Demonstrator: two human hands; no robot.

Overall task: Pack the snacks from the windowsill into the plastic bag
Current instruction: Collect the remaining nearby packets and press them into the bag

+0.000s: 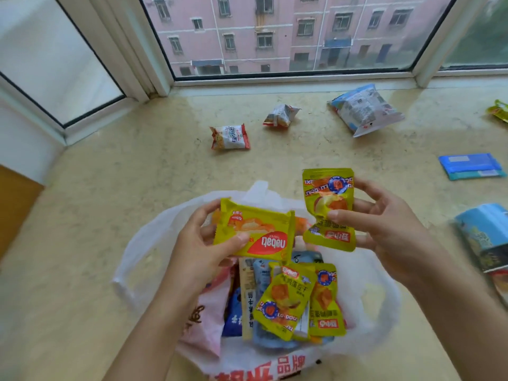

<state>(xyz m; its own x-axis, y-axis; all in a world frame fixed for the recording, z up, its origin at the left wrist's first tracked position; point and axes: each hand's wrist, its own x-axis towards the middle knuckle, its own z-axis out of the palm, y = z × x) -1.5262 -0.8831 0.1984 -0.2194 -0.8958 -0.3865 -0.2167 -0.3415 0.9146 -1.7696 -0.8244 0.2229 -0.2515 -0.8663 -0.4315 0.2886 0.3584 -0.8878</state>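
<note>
Yellow foil fills both our hands, and both packets hang right over the open mouth of the plastic bag (154, 237), so the coming move is a short drop straight down rather than a reach. Our left hand (203, 243) grips the wafer packet (255, 232), thumb pressed on its front face and fingers curled behind its left end; its long axis runs across us, left to right. Our right hand (384, 224) pinches the small yellow pouch (328, 210) at its waist, thumb in front and fingers behind, with the pouch standing upright, long axis pointing away from us. The two packets sit just beside each other, their edges near but, as far as we can judge, not touching. Below them the bag already holds several snacks, two similar yellow pouches (286, 301) uppermost.

On the windowsill (110, 188) beyond, more remains: a red-and-white packet (230, 136), a smaller crumpled one (281, 115), a blue-and-white bag (364, 108), and a flat blue packet (471, 166). The last two lie on our right side, nearer the right hand. Motion blur softens the right edge, so what lies there stays uncertain.
</note>
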